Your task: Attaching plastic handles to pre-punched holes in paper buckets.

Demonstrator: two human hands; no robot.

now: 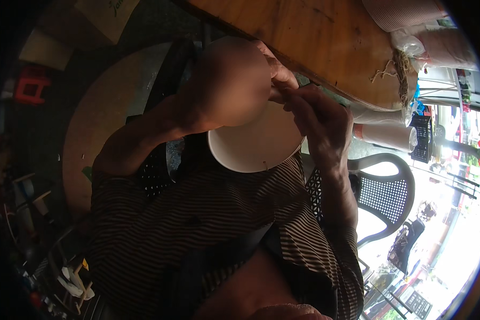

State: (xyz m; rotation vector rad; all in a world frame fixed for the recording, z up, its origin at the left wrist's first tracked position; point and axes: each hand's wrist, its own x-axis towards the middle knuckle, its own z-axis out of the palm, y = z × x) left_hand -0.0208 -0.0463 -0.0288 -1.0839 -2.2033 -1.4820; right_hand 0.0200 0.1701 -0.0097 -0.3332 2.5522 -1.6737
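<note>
A white rounded piece (258,141), smooth like a paper bowl or bucket, rests against my lap below both hands. A small brownish bit shows at its near rim. My left hand (272,72) reaches over it from the left, largely covered by a round blurred patch; its visible fingers are bent. From the right, my right hand (322,117) meets it in a pinch, thumb and fingers pressed together beside the white piece's far right edge. The fingertips of both hands nearly touch. Whatever is pinched between them is too small and dark to make out.
Ahead stands a wooden table (325,42) with a bundle of brown string (402,69) hanging at its edge. Plastic-wrapped stacks (437,45) lie at the far right. A dark perforated chair (386,200) is on my right, a round board (85,138) on my left, near a red stool (32,85).
</note>
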